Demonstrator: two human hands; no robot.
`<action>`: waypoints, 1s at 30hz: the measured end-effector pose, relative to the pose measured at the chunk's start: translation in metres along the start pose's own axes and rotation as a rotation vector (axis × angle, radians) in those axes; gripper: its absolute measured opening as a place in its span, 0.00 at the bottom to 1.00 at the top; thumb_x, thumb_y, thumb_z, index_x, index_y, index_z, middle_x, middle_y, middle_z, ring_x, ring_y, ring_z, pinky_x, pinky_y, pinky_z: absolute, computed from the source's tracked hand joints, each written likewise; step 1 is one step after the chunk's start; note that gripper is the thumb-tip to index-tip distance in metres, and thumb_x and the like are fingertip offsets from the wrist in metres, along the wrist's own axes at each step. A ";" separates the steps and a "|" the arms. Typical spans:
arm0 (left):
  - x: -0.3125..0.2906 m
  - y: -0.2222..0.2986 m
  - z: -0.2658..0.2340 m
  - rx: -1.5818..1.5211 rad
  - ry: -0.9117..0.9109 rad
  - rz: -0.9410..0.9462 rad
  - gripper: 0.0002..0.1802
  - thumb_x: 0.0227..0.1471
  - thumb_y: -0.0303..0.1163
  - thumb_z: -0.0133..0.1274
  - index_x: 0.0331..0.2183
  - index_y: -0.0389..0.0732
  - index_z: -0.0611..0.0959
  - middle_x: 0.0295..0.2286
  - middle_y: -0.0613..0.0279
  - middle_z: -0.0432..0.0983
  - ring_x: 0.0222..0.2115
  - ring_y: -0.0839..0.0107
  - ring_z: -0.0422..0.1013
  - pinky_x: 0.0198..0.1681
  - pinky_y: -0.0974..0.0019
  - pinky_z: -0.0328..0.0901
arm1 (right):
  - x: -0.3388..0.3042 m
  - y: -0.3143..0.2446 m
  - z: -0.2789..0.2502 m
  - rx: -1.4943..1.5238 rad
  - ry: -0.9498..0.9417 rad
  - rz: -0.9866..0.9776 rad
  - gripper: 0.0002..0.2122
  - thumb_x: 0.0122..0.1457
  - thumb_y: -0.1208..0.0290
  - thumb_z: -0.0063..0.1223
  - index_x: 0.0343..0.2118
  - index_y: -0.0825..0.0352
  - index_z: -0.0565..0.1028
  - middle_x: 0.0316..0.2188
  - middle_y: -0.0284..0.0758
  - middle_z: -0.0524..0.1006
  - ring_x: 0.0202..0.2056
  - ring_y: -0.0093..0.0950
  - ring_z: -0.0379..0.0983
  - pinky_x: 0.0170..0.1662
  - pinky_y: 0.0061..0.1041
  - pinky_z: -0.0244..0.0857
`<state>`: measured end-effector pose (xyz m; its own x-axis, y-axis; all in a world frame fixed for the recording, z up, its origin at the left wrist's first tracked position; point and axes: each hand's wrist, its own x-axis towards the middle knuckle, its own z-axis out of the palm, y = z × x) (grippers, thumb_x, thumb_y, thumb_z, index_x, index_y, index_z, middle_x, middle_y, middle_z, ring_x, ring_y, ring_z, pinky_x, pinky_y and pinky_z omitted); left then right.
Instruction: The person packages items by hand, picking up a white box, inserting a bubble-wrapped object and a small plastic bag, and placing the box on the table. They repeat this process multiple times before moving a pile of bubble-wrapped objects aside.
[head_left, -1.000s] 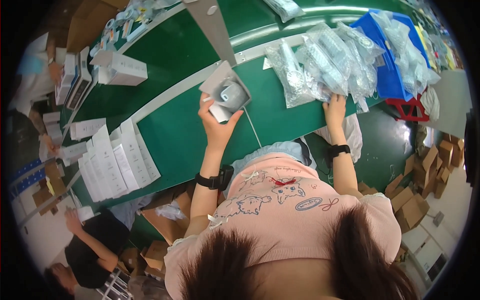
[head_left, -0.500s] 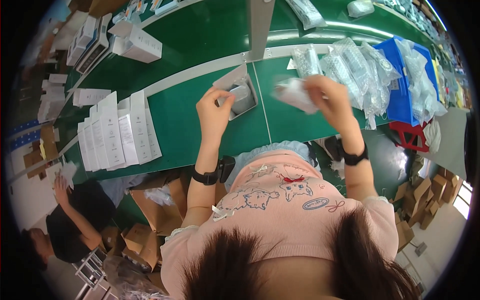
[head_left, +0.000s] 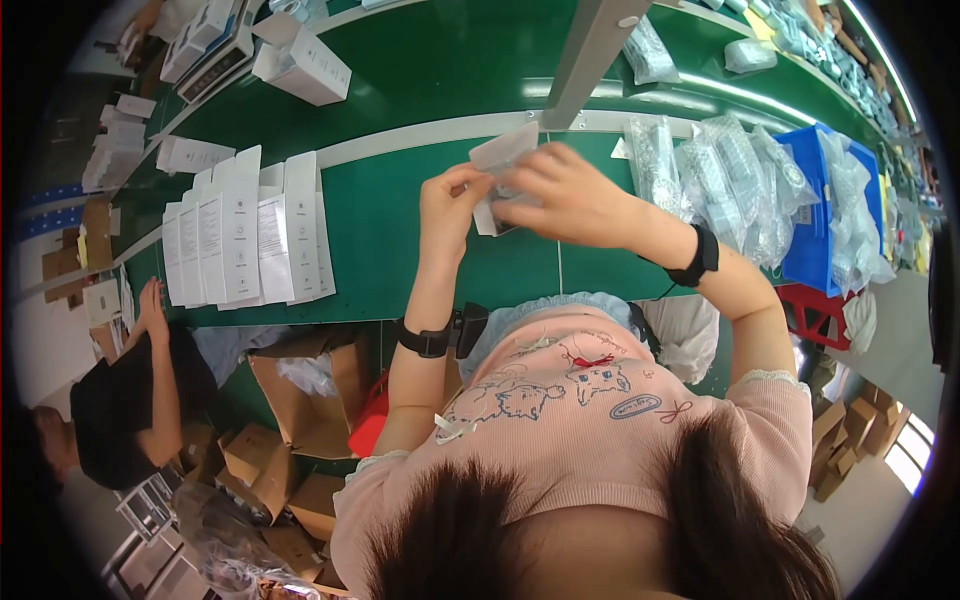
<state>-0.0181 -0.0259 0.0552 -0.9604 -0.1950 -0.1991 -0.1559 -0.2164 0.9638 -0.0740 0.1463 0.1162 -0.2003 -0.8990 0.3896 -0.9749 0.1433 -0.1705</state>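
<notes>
A small white carton (head_left: 486,219) stands on the green bench with its flap raised at the far side. My left hand (head_left: 448,205) pinches its left edge between thumb and fingers. Over the carton's mouth lies my right hand (head_left: 565,195), palm down, its fingers smeared by motion. That hand covers most of the opening, so the contents are hidden, and I cannot see whether it holds anything.
Several flat white cartons (head_left: 228,245) overlap in a row on the left. Bubble-wrapped packets (head_left: 725,170) lie right, beside a blue bin (head_left: 808,210). A metal post (head_left: 590,60) rises behind the carton. At far left sits another person (head_left: 130,400); cardboard boxes (head_left: 310,395) stand below.
My right hand has swung left from beside the wrapped packets to over the carton. The pale wrapped packet it carried is no longer visible. My left hand stays at the carton's edge.
</notes>
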 end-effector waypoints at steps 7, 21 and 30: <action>0.007 -0.007 -0.003 0.065 -0.003 0.033 0.04 0.39 0.21 0.55 0.22 0.30 0.78 0.30 0.61 0.73 0.24 0.81 0.64 0.26 0.77 0.58 | -0.019 -0.003 0.034 0.076 -0.201 0.141 0.13 0.39 0.66 0.56 0.29 0.63 0.72 0.34 0.33 0.66 0.40 0.34 0.62 0.43 0.34 0.57; -0.001 0.024 -0.168 1.800 0.163 0.111 0.39 0.34 0.29 0.57 0.51 0.39 0.61 0.54 0.53 0.48 0.57 0.54 0.41 0.54 0.41 0.38 | -0.007 0.025 0.096 1.188 0.346 0.825 0.56 0.32 0.72 0.67 0.59 0.61 0.33 0.56 0.41 0.50 0.58 0.34 0.45 0.57 0.34 0.42; -0.022 -0.038 -0.033 1.706 -0.020 0.111 0.40 0.39 0.35 0.52 0.54 0.42 0.56 0.56 0.53 0.43 0.57 0.54 0.41 0.52 0.36 0.37 | 0.110 0.161 0.144 0.738 0.667 0.786 0.52 0.34 0.72 0.65 0.58 0.66 0.38 0.57 0.44 0.47 0.58 0.37 0.45 0.57 0.30 0.43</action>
<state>0.0161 -0.0446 0.0168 -0.9833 -0.1236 -0.1339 -0.1322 0.9896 0.0572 -0.2388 0.0106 0.0012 -0.9180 -0.2636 0.2963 -0.3281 0.0848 -0.9408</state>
